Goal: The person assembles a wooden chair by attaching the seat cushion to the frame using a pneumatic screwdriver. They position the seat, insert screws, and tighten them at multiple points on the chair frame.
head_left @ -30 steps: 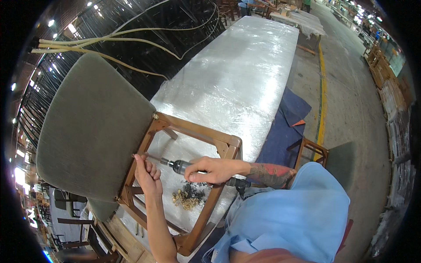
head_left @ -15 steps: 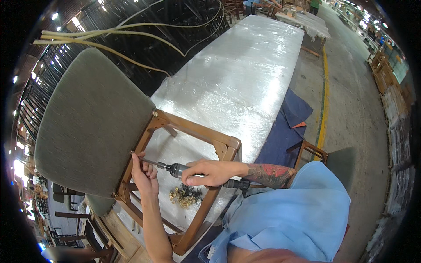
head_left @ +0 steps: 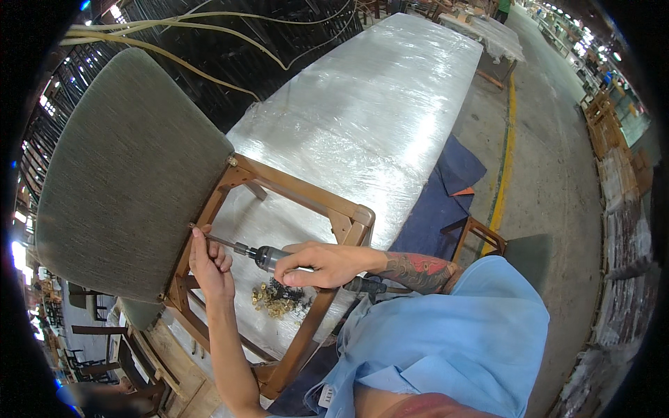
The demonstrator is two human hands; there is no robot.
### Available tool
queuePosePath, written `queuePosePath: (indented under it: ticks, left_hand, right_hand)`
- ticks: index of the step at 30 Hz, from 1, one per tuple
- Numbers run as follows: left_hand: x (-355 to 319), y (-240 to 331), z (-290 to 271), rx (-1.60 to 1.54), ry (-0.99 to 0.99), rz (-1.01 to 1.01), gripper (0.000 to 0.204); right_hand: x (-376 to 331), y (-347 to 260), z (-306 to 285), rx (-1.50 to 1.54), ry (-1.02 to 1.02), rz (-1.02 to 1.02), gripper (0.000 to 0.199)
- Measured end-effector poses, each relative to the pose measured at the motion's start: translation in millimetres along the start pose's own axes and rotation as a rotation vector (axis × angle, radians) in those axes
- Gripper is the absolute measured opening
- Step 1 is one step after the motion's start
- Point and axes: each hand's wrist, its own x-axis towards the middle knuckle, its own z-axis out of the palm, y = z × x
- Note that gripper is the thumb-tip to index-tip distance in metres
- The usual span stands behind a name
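Observation:
A wooden chair frame (head_left: 293, 187) with a grey-green upholstered back (head_left: 125, 174) lies on a long table wrapped in clear plastic (head_left: 376, 104). My right hand (head_left: 327, 263) grips a pneumatic screwdriver (head_left: 268, 256), its long bit pointing left at the frame rail beside the back. My left hand (head_left: 208, 261) pinches the bit's tip against that rail, fingers closed around it. A heap of brass and dark screws (head_left: 279, 301) lies on the table inside the frame, just below the tool.
A second wooden chair with a green seat (head_left: 516, 252) stands on the floor at the right, next to blue cloth (head_left: 439, 202). Pale hoses (head_left: 209, 42) run along the table's far left. Stacked wood (head_left: 620, 181) lines the right side of the concrete aisle.
Both hands and the screwdriver have shifted slightly left and down along the frame rail; the tool stays pressed at the same joint.

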Motion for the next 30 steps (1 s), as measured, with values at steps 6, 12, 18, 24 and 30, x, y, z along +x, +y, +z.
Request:
queuePosePath:
  ticks: [6, 12, 18, 24, 30]
  left_hand:
    - [5, 0, -7, -0.005, 0.003, 0.028, 0.033]
    - [4, 1, -4, -0.047, 0.028, 0.035, 0.03]
    - [7, 0, -9, -0.024, 0.028, 0.049, 0.027]
    - [8, 2, -12, -0.001, 0.064, 0.031, 0.025]
    - [4, 5, -6, 0.067, 0.083, 0.046, 0.027]
  right_hand:
    - [2, -5, -2, -0.013, -0.022, 0.02, 0.029]
    - [1, -4, -3, -0.005, -0.011, 0.01, 0.028]
    - [1, 0, -1, -0.001, 0.001, -0.021, 0.027]
    - [1, 1, -1, 0.014, -0.002, -0.022, 0.029]
    - [2, 0, -1, 0.008, -0.002, -0.013, 0.031]
